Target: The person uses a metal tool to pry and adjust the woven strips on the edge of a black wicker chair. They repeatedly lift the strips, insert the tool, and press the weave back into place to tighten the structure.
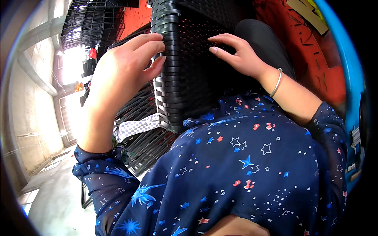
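A black woven wicker frame (168, 82) stands in front of my body, its thick wrapped edge running away from me. My left hand (136, 57) is at the left side of this edge. Its fingertips lie over the strips, with the thumb apart below them. Over the dark woven inner side hangs my right hand (242, 57), thumb and forefinger stretched out and apart. I see nothing held in it. A thin bangle (277, 82) circles the right wrist. Whether the right fingertips touch the weave I cannot tell.
Dark metal frames (92, 29) are stacked at the far left. Left of the wicker lie black strips or rods (143, 151) and a checked cloth (138, 128). Loose dark scraps lie on the red floor (303, 43) to the right, beside a blue curved edge (344, 51).
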A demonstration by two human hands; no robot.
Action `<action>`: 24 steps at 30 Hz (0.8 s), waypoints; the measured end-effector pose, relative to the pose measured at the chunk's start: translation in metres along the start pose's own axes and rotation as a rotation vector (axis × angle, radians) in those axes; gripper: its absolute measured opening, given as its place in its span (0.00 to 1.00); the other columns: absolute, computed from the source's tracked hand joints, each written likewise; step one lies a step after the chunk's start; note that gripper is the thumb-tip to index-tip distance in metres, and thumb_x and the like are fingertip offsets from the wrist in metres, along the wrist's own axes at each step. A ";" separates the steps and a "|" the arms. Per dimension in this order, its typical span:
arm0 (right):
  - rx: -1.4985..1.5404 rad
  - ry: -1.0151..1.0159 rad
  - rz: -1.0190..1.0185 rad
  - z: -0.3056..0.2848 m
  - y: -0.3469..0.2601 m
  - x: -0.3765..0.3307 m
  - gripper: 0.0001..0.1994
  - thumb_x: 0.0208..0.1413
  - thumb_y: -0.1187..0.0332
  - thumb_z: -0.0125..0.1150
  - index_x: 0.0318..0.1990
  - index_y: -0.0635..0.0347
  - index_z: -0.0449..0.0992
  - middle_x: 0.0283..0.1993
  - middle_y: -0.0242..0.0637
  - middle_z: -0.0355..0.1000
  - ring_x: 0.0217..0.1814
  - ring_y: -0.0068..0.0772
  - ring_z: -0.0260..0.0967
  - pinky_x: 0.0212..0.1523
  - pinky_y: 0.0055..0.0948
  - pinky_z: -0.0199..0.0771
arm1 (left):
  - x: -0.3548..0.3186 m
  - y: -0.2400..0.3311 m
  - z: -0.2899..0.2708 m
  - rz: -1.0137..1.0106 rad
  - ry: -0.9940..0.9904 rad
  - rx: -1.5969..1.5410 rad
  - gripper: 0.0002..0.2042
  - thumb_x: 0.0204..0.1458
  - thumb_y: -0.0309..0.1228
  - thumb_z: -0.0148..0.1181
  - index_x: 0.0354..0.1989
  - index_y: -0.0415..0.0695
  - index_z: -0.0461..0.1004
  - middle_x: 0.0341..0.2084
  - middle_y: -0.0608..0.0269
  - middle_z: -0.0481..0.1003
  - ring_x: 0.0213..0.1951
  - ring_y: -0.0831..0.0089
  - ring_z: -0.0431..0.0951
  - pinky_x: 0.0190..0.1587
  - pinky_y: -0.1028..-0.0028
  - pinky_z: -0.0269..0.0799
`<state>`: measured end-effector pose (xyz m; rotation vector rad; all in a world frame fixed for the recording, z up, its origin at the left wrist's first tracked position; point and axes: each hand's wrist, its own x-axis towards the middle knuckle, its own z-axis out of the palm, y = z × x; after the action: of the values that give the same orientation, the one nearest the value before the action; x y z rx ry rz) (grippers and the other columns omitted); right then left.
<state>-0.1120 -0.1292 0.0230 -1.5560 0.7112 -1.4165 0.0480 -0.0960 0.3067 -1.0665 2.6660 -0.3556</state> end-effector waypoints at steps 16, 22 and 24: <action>0.007 -0.011 -0.019 -0.001 0.004 0.004 0.18 0.61 0.55 0.67 0.49 0.61 0.83 0.47 0.41 0.78 0.50 0.37 0.77 0.50 0.32 0.77 | 0.006 0.007 0.010 -0.016 0.110 0.083 0.06 0.51 0.28 0.67 0.35 0.46 0.77 0.44 0.71 0.80 0.31 0.65 0.83 0.34 0.69 0.81; 0.016 -0.034 0.016 -0.004 0.005 0.005 0.17 0.61 0.56 0.67 0.47 0.60 0.83 0.45 0.41 0.79 0.47 0.37 0.77 0.48 0.32 0.77 | 0.007 0.000 0.005 -0.009 0.108 -0.073 0.07 0.50 0.27 0.69 0.36 0.46 0.79 0.44 0.69 0.81 0.36 0.65 0.84 0.36 0.70 0.81; 0.035 -0.047 0.029 -0.004 0.004 0.005 0.16 0.61 0.56 0.67 0.46 0.60 0.84 0.44 0.40 0.79 0.46 0.36 0.78 0.48 0.32 0.77 | 0.007 -0.003 0.003 -0.012 0.100 -0.106 0.07 0.50 0.27 0.70 0.37 0.46 0.79 0.43 0.69 0.81 0.38 0.65 0.84 0.37 0.70 0.81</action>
<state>-0.1147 -0.1368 0.0214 -1.5413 0.6749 -1.3598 0.0459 -0.1029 0.3041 -1.1239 2.7960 -0.2794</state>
